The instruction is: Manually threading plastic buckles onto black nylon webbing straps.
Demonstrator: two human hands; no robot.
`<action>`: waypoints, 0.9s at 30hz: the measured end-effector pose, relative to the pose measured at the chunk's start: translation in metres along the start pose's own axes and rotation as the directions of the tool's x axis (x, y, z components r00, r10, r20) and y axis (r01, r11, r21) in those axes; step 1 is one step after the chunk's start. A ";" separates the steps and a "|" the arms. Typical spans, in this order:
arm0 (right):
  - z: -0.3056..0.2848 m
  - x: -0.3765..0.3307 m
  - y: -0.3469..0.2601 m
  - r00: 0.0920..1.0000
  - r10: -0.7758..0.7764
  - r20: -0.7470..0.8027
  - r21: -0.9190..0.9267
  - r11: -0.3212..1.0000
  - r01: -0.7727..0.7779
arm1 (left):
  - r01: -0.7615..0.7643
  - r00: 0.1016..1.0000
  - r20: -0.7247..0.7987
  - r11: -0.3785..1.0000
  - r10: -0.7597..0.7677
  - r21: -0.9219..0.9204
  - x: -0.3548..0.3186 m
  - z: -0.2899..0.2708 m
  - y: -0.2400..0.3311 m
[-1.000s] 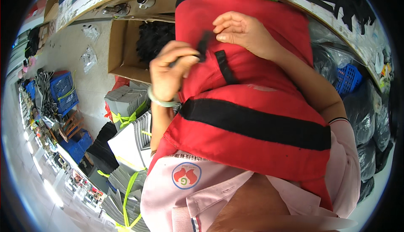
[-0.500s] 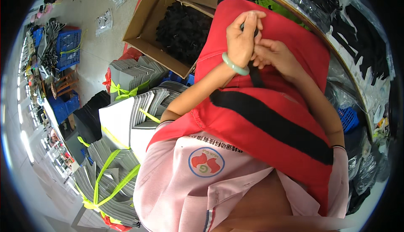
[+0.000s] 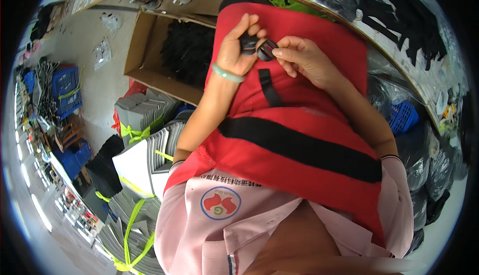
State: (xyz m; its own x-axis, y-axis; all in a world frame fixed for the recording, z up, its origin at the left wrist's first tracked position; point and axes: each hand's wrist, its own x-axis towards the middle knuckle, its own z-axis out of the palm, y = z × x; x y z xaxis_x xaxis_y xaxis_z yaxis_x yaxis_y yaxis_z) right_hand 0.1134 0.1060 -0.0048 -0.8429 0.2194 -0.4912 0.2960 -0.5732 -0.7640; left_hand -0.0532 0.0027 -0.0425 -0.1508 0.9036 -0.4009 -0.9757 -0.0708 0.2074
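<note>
My left hand (image 3: 233, 50), with a pale green bangle at its wrist, is turned palm up with the fingers curled around dark plastic pieces (image 3: 248, 44), which look like buckles. My right hand (image 3: 305, 59) pinches one black plastic strap buckle (image 3: 267, 50) between thumb and fingertips, close beside the left fingers. Both hands are above the red apron (image 3: 319, 35) over my lap. Below them a short black strap (image 3: 270, 88) lies on the cloth, touched by neither hand. How many pieces the left palm holds is hidden.
An open cardboard box (image 3: 141, 55) of black pieces (image 3: 187, 48) stands to the left of my lap. Grey sheet bundles (image 3: 144, 109) tied with yellow-green strips are stacked at left. A worktable edge (image 3: 394, 58) curves along the far and right sides. A blue basket (image 3: 403, 117) is at right.
My hands have drawn slightly apart, and the right now shows a buckle in its fingertips. The black strap's upper end, earlier beneath the hands, now shows on the apron. The view has shifted.
</note>
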 end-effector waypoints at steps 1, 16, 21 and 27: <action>-0.002 -0.003 -0.004 0.999 -0.039 -0.019 -0.042 0.998 0.038 | 0.050 0.990 0.125 0.996 -0.060 0.080 0.000 -0.011 0.009; -0.137 -0.064 -0.036 0.374 -0.923 -0.088 -0.993 0.053 -0.103 | 0.095 0.994 -0.024 0.729 -0.108 0.678 -0.013 0.019 -0.027; -0.167 -0.073 -0.013 0.363 -0.927 -0.091 -0.980 0.019 -0.198 | 0.163 0.984 -0.062 0.724 -0.165 0.670 -0.005 0.022 -0.025; -0.091 -0.071 -0.030 0.281 -0.948 -0.149 -0.976 0.187 0.113 | 0.431 0.816 0.298 0.865 -0.495 0.256 -0.003 0.024 -0.029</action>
State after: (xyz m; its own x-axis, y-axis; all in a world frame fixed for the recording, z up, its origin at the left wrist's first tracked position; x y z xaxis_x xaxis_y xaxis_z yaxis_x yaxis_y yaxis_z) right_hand 0.2053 0.1792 0.0152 -0.4509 0.7224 0.5242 0.3980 0.6884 -0.6064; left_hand -0.0207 0.0116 -0.0260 0.4072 0.8985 -0.1639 -0.8685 0.4365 0.2351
